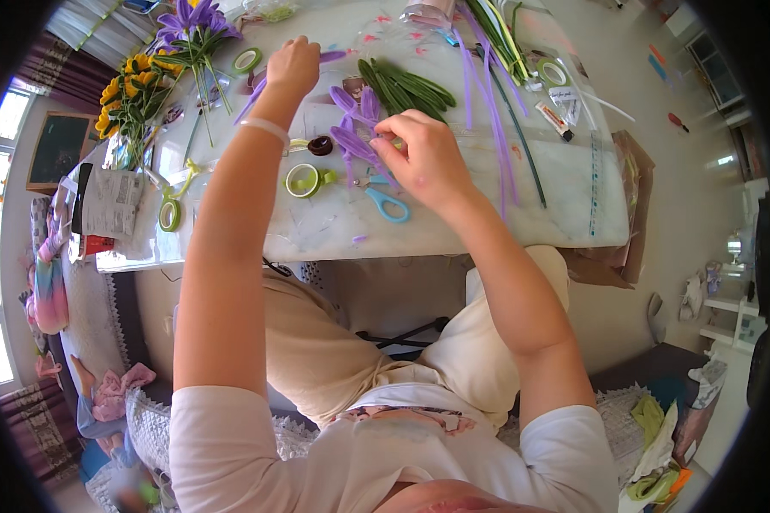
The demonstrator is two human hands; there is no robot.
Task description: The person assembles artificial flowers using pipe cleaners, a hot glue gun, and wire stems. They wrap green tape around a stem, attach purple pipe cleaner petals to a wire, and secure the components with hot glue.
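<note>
My left hand (294, 67) is closed over the far part of the table. A purple pipe cleaner (333, 56) sticks out on its right, and more purple shows at its left, under the wrist. Nearer the middle, my right hand (421, 158) is bent into a pinch with thumb and forefinger together. Whatever lies between those fingertips is too small to make out. Just left of it are purple fuzzy petals (357, 145). Blue-handled scissors (388, 205) lie below the petals, their blades partly covered. Behind my right hand rests a bunch of green fuzzy leaves (406, 88).
Green tape rolls (303, 180) and a dark brown roll (320, 145) lie near the scissors. Purple pipe cleaners (498, 128) and a dark green stem (522, 141) stretch along the right. Purple flowers (192, 30) and yellow ones (128, 90) occupy the far left. A glue tube (554, 121) lies right.
</note>
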